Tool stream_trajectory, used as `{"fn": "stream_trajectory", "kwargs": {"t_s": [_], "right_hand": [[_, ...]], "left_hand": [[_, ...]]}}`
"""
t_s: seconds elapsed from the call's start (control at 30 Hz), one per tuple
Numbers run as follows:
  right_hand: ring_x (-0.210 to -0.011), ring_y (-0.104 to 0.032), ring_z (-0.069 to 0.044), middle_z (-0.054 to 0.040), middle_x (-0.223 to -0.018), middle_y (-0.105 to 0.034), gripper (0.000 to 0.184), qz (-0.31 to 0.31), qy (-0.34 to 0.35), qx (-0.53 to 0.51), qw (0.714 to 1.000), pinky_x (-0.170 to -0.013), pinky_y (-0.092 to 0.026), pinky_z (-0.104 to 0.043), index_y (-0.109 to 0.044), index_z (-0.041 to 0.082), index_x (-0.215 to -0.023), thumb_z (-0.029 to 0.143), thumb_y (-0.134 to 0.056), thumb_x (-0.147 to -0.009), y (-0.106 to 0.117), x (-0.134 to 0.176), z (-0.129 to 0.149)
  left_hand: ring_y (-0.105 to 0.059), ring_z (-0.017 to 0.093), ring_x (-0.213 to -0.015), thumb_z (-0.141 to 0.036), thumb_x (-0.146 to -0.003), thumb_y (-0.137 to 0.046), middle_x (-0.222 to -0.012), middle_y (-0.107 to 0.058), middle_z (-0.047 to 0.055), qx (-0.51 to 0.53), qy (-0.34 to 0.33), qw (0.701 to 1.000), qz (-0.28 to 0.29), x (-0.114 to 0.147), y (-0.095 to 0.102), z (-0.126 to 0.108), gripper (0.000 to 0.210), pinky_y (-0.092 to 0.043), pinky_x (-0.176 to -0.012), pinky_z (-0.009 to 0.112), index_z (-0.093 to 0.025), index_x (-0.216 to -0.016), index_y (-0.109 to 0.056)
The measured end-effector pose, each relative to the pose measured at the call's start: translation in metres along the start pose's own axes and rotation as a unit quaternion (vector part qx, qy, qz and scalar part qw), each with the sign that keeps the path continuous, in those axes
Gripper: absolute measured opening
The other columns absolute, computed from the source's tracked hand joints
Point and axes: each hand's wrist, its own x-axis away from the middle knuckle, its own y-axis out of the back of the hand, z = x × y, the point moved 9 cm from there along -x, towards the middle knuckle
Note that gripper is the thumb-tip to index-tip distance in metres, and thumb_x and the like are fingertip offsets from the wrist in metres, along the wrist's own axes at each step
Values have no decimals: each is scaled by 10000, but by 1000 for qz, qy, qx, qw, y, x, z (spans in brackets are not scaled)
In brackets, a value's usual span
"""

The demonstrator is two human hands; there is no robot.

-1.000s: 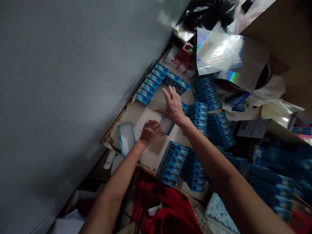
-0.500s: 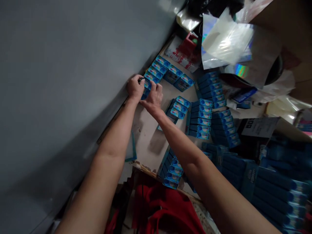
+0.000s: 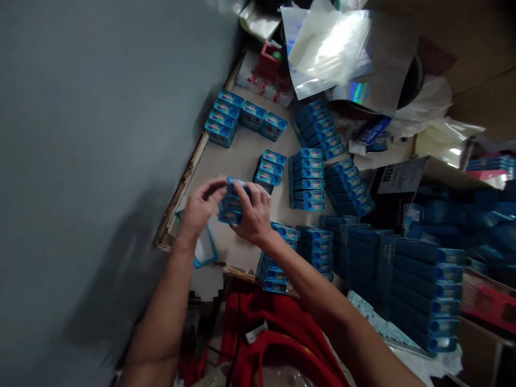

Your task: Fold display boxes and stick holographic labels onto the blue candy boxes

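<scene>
A small stack of blue boxes [image 3: 230, 209] is held above the front of the pale tabletop, slightly blurred. My right hand [image 3: 257, 212] wraps round its right side, with fingers over the top. At its left side, my left hand [image 3: 198, 208] curls its thumb and fingers against the stack. Just behind my right hand stand several matching blue boxes [image 3: 271, 171] in a short row. Farther back along the wall edge is a row of blue boxes [image 3: 221, 119], with two more blue boxes [image 3: 264, 119] beside it.
A grey wall [image 3: 100, 107] rises close on the left. Blue box stacks [image 3: 308, 180] fill the right side, with larger stacks [image 3: 419, 285] nearer me. Clear plastic sleeves [image 3: 326, 48] and a red tape dispenser [image 3: 269, 62] lie at the back. Red fabric [image 3: 278, 333] hangs at the front.
Both hands have moved back toward me from the row by the wall, bringing a stack of blue boxes with them. The view has shifted to the right.
</scene>
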Motion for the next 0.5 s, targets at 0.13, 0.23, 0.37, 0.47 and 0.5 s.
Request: {"fn": "stream_trajectory", "kwargs": {"t_s": [0.13,0.23,0.37,0.47,0.5], "right_hand": [[-1378,-458,-368,-183,-1461,-517,686,-55,12,27,998,-1139,-435,-524,-527,222,-1552,429,-621,-904,14,59,-41],[-1369,-472,-363,-189,-1425,-543,585,-91,21,43,995,-1124,-463,-526,-625,193,-1462,413,-566,-923,5,68,-61],[-1457,-436,-373,-167,-1479,-555,553,-28,-34,45,998,-1170,-430,-563,-652,256,-1467,301,-521,-931,-13,60,-73],[-1489,-440,-370,-148,-1499,-580,566,53,-87,48,994,-1198,-409,-589,-641,314,-1489,288,-499,-942,-22,54,-76],[-1487,-451,-372,-149,-1495,-590,566,65,-100,50,992,-1200,-408,-599,-641,314,-1491,297,-493,-945,-22,53,-77]], "left_hand": [[-582,296,-1418,-359,-859,-778,-1532,-608,135,21,27,996,78,56,-75,35,654,-451,-1231,484,-218,-1473,-604],[-440,288,-1544,-264,-872,-729,-1648,-487,104,-25,-1,996,83,60,-105,53,750,-339,-1307,488,-267,-1581,-485],[-416,280,-1559,-276,-929,-662,-1683,-431,109,-45,-29,997,50,55,-112,55,759,-349,-1303,469,-282,-1634,-380],[-440,276,-1540,-298,-970,-623,-1658,-461,115,-72,-35,997,5,51,-109,51,681,-358,-1296,471,-290,-1615,-406],[-462,273,-1522,-308,-990,-599,-1636,-486,116,-79,-33,996,-7,50,-109,51,637,-371,-1287,472,-290,-1602,-427]]}}
